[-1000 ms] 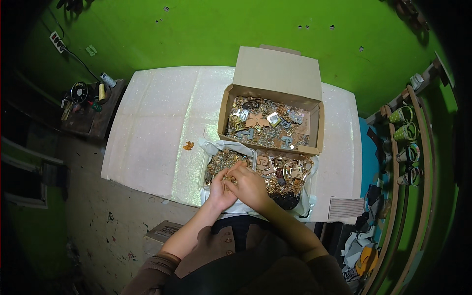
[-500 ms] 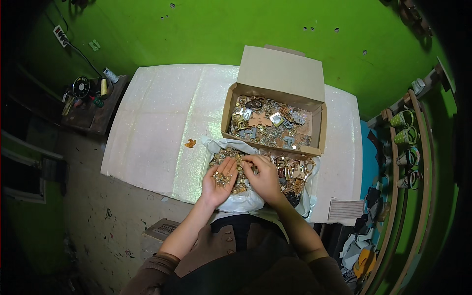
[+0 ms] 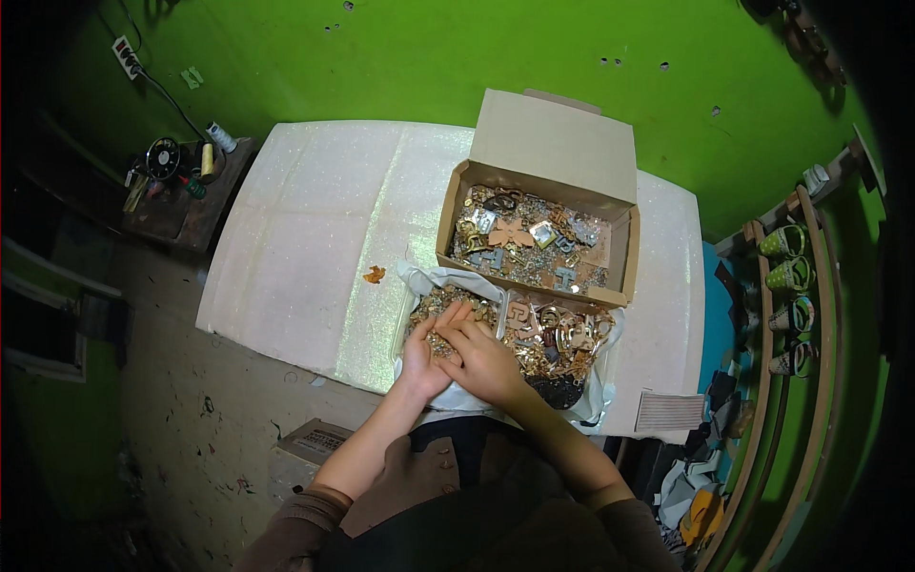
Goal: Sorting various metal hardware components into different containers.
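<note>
Nearest us, our left hand lies palm up, fingers loosely cupped around a small heap of gold-coloured metal fittings, while our right hand bends over it, fingertips pinching at those pieces; what they grip is too small to tell. Both hands rest over the white bag piled with buckles, so we judge the sorting well short of done. Beyond stands the open cardboard box, partly filled, on the glittery white table.
</note>
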`<move>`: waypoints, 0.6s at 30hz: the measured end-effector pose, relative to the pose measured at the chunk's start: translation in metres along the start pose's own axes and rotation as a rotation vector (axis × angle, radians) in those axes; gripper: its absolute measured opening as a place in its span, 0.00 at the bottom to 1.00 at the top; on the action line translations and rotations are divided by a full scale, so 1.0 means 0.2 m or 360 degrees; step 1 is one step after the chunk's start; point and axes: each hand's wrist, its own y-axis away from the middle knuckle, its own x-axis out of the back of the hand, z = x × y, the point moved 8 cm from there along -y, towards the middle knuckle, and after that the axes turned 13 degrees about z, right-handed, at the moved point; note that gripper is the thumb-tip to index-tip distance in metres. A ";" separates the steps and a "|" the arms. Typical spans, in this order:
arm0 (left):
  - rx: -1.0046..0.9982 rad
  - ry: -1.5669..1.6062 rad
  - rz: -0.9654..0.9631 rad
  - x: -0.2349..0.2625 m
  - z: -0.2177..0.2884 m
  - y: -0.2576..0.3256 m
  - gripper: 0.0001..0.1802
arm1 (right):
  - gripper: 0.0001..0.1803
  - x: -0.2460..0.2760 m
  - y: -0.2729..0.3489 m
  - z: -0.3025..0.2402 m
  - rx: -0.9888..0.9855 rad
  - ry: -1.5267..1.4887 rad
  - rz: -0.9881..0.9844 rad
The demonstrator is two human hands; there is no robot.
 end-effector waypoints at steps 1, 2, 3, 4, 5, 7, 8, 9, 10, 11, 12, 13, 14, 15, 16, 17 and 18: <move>0.0034 -0.0018 -0.0075 -0.02 -0.02 0.00 0.26 | 0.16 -0.01 0.00 0.01 0.0003 0.0001 -0.0003; 0.0035 -0.0009 -0.0055 -0.02 -0.02 0.00 0.26 | 0.16 -0.03 0.01 0.02 -0.0002 0.0039 -0.0033; 0.0032 -0.0007 -0.0056 -0.02 -0.02 0.00 0.26 | 0.15 -0.04 0.01 0.04 -0.0007 0.0076 -0.0064; 0.0037 0.0011 -0.0046 -0.03 -0.02 0.00 0.26 | 0.15 -0.06 0.01 0.06 -0.0004 0.0076 -0.0066; 0.0047 0.0027 -0.0035 -0.03 -0.03 0.01 0.27 | 0.15 -0.06 0.01 0.08 0.0021 0.0032 -0.0008; 0.0074 0.0042 -0.0007 -0.03 -0.03 0.02 0.26 | 0.15 -0.05 0.01 0.11 0.0043 -0.0010 0.0052; 0.0093 0.0060 0.0023 -0.03 -0.03 0.03 0.25 | 0.14 -0.05 0.00 0.13 -0.0063 -0.0101 0.0026; 0.0092 0.0062 0.0024 -0.02 -0.03 0.03 0.25 | 0.12 -0.06 -0.01 0.15 -0.0170 -0.0192 0.0000; 0.0109 0.0106 0.0037 -0.02 -0.03 0.03 0.25 | 0.12 -0.05 -0.02 0.14 -0.0170 -0.0193 -0.0002; 0.0116 0.0155 0.0053 0.01 -0.02 0.03 0.24 | 0.10 -0.04 -0.03 0.17 -0.0475 -0.0540 0.0038; 0.0109 0.0159 0.0052 0.06 0.00 0.01 0.24 | 0.09 -0.04 -0.03 0.20 -0.0781 -0.0880 0.0080; 0.0185 0.0331 -0.0130 0.09 0.01 0.00 0.24 | 0.09 -0.05 -0.04 0.21 -0.0775 -0.0882 0.0074; 0.0272 0.0500 -0.0312 0.03 0.01 0.03 0.24 | 0.09 -0.05 -0.03 0.26 -0.0833 -0.0941 0.0110; 0.0274 0.0502 -0.0314 0.01 0.01 0.03 0.24 | 0.10 -0.04 -0.03 0.29 -0.0890 -0.1000 0.0144; 0.0165 0.0411 -0.0063 0.05 0.02 0.02 0.23 | 0.10 -0.03 -0.02 0.31 -0.0907 -0.1027 0.0156; 0.0046 0.0321 0.0191 0.08 0.05 0.03 0.23 | 0.10 -0.02 -0.03 0.30 -0.0902 -0.1031 0.0147; 0.0037 0.0325 0.0192 0.09 0.06 0.02 0.23 | 0.10 -0.01 -0.03 0.30 -0.0906 -0.0912 0.0112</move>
